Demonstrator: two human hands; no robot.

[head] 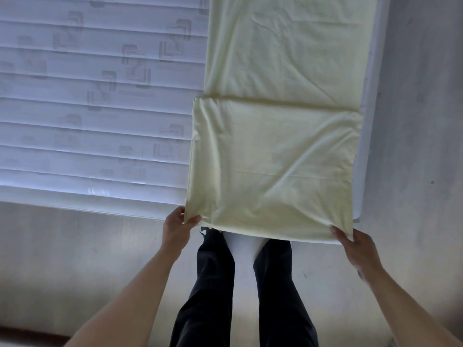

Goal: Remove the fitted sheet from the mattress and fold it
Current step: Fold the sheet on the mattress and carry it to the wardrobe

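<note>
Already off the bed, fitted sheet lies as a long pale-yellow strip along the right side of the bare mattress, with its near end doubled back on itself, the fold edge running across the strip further up. Looks light, soft and limp, thin cotton: it will sag and crease if lifted, it won't hold shape, and layers may slide apart. Best grip is the corners, which is what's happening: left hand pinches the near left corner, thumb on top; right hand pinches the near right corner the same way. Near edge overhangs the mattress foot just above the person's legs. Strip's right edge sits close to the mattress's right side, so little slack there. Plenty of open mattress to the left and up the strip for the next fold; floor to the right.
</note>
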